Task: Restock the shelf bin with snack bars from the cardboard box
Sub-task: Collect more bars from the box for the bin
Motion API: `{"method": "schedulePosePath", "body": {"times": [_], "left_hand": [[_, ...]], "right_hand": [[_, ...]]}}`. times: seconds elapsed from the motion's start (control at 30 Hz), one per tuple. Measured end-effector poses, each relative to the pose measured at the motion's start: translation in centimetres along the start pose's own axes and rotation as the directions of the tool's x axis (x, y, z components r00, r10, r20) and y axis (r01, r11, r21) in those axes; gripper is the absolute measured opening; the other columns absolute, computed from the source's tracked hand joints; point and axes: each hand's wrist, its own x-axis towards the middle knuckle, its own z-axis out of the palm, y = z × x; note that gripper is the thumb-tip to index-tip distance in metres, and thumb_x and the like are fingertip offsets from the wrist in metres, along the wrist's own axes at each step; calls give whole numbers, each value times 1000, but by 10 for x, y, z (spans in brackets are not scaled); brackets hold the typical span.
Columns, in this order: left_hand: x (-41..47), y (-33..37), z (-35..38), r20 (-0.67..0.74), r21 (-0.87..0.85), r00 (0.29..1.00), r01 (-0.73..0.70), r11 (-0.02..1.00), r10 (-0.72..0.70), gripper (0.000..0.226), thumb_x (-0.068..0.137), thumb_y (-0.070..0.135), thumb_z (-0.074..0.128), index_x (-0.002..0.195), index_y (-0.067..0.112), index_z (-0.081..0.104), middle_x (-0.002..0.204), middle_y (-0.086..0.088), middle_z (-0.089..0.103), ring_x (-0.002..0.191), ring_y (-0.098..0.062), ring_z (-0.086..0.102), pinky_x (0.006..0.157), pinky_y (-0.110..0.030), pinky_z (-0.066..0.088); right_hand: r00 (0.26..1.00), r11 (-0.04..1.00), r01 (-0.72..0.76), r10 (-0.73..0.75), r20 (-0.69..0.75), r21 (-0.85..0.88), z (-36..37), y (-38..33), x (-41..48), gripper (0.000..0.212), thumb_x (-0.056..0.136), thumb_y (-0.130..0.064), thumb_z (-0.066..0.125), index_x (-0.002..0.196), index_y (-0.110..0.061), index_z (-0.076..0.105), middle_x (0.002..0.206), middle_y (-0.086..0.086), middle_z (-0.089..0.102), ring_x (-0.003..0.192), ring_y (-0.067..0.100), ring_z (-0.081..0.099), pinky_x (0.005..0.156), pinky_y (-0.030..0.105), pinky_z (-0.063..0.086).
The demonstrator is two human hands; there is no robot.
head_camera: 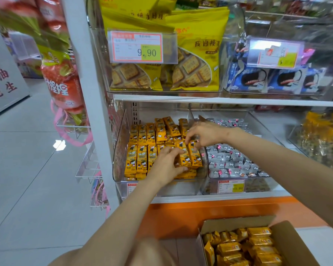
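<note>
A clear plastic shelf bin (121, 143) on the lower shelf holds rows of orange-yellow snack bars (142, 150). Both hands are inside it. My left hand (165, 166) grips the near end of a small stack of bars (188, 156) at the bin's right front. My right hand (204, 133) pinches the far top end of the same stack. An open cardboard box (292, 235) stands on the floor at the bottom right, filled with several more gold-wrapped bars (238, 248).
A neighbouring clear bin (261, 123) to the right holds grey-wrapped snacks. Above, bins hold yellow cracker bags (196, 54) and blue packs (258, 77). A white shelf post (88, 83) and hanging wire racks (88, 164) stand to the left, beside tiled floor.
</note>
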Motion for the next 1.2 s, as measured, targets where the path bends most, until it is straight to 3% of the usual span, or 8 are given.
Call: {"method": "schedulePosePath", "body": {"times": [0.27, 0.43, 0.53, 0.63, 0.77, 0.9, 1.07, 1.2], "left_hand": [[4, 6, 8, -80, -28, 997, 4, 1000, -6, 57, 81, 33, 69, 131, 19, 46, 126, -5, 46, 119, -21, 45, 97, -27, 37], [8, 3, -14, -124, 61, 991, 47, 997, -39, 64, 80, 55, 61, 131, 22, 44, 129, 1, 54, 119, -18, 46, 93, -33, 42], [11, -8, -29, -238, -13, 963, 130, 991, -129, 51, 86, 48, 58, 126, 17, 50, 124, -1, 57, 115, -21, 51, 90, -35, 45], [12, -25, -35, -267, -20, 942, 206, 978, -204, 45, 89, 42, 58, 123, 14, 52, 125, -6, 56, 114, -24, 53, 89, -37, 46], [13, -36, -37, -271, -24, 930, 250, 968, -247, 43, 89, 41, 58, 122, 14, 53, 127, -7, 53, 115, -26, 52, 86, -38, 48], [15, -38, -37, -258, -35, 935, 241, 970, -242, 40, 89, 37, 58, 122, 13, 54, 127, -9, 52, 116, -27, 53, 89, -43, 49], [24, -33, -35, -222, -29, 952, 208, 978, -209, 42, 90, 33, 58, 129, 19, 47, 131, -5, 52, 122, -26, 45, 95, -38, 42], [37, -36, -41, -145, 80, 963, 242, 967, -229, 54, 91, 30, 57, 139, 30, 34, 141, -9, 42, 131, -30, 29, 105, -40, 30]], "right_hand": [[982, 978, -85, 114, -151, 188, -5, 8, 7, 31, 84, -27, 67, 113, -18, 58, 108, -1, 63, 88, 10, 52, 72, 23, 36], [969, 971, -88, 135, -208, 220, -3, 15, 31, 32, 93, -24, 55, 125, -24, 57, 126, 5, 55, 112, 22, 53, 93, 33, 43], [974, 962, -54, 110, -198, 267, 1, 10, 53, 40, 97, -9, 43, 130, -28, 53, 143, -1, 43, 127, 20, 44, 100, 29, 39], [983, 970, -75, 110, -145, 231, 3, 2, 77, 61, 92, 8, 38, 136, -33, 45, 153, -9, 28, 140, 17, 28, 107, 28, 33], [982, 977, -115, 139, -126, 178, 0, 0, 91, 74, 80, 20, 36, 130, -32, 54, 145, -5, 41, 134, 22, 36, 100, 29, 37], [982, 994, -106, 108, -152, 18, -2, 8, 91, 70, 81, 15, 39, 124, -37, 57, 134, -3, 50, 132, 22, 38, 112, 41, 18], [985, 990, -103, 89, -147, -93, 6, 26, 100, 66, 83, 2, 48, 122, -51, 52, 130, -3, 54, 129, 31, 41, 107, 45, 30], [987, 985, -124, 109, -118, -120, 9, 28, 103, 66, 88, -2, 46, 127, -54, 45, 138, 6, 50, 134, 36, 33, 109, 50, 26]]}}
